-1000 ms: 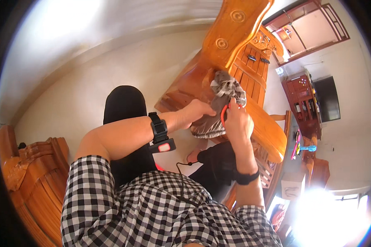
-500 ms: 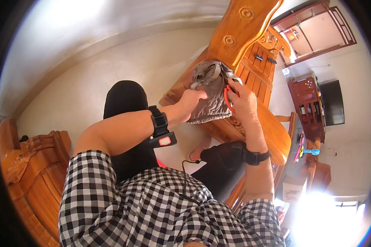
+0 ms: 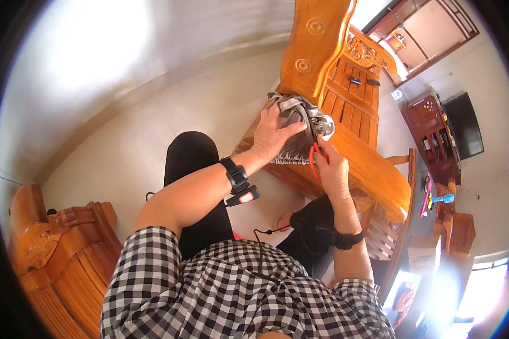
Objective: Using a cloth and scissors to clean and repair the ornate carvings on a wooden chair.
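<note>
A silvery-grey piece of fabric (image 3: 295, 113) with a gathered, ruffled lower edge lies bunched over the end of a wooden bench (image 3: 362, 161). My left hand (image 3: 272, 135) rests on its left side, fingers spread and the thumb stretched out across the cloth. At the fabric's right side my right hand (image 3: 335, 166) is closed on red-handled scissors (image 3: 313, 160). The blades point up into the folds and are mostly hidden, so I cannot tell whether they are apart.
Beneath my arms are my black-trousered knees (image 3: 192, 152). A carved wooden chair (image 3: 68, 248) stands at the lower left. Two small dark objects lie on the bench's slatted seat (image 3: 350, 107). A reddish cabinet (image 3: 430, 130) and a dark screen (image 3: 464, 124) stand at far right.
My left hand has moved up and right onto the fabric, its fingers now spread. The right hand with the scissors has lowered slightly, and the fabric's top has folded over to the right.
</note>
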`<state>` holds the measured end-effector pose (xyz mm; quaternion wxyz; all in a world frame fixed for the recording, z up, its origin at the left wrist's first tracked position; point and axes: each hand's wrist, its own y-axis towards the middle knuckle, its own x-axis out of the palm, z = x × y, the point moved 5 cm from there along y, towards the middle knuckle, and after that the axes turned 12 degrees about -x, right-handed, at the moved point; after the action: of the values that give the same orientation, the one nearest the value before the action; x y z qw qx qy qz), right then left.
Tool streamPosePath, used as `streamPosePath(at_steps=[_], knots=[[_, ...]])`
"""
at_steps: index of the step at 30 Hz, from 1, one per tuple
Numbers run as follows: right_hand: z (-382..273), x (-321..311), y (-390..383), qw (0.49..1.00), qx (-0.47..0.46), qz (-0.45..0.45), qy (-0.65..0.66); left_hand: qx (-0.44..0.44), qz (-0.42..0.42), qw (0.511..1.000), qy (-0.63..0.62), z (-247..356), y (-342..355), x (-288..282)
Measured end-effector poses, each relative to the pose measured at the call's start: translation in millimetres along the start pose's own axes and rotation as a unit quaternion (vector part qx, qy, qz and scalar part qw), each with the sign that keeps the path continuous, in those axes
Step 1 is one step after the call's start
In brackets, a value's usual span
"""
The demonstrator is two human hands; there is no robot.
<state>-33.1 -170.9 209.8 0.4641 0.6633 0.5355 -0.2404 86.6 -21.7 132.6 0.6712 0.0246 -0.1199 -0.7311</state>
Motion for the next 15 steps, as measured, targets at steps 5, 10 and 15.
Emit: streamPosePath(at_steps=[5,10,15], knots=[[12,-35,-33,0.996,0.038,0.07,0.033,-0.095,-0.077,0.989,-0.084,8,5,15],[51,-130,-78,0.962,0.113,0.163,-0.187,-0.125,0.039,0.99,-0.055,41,10,-11],[111,-198,-151,0.918,0.216,0.241,-0.23,0.161,0.076,0.974,0.143,59,7,-14]])
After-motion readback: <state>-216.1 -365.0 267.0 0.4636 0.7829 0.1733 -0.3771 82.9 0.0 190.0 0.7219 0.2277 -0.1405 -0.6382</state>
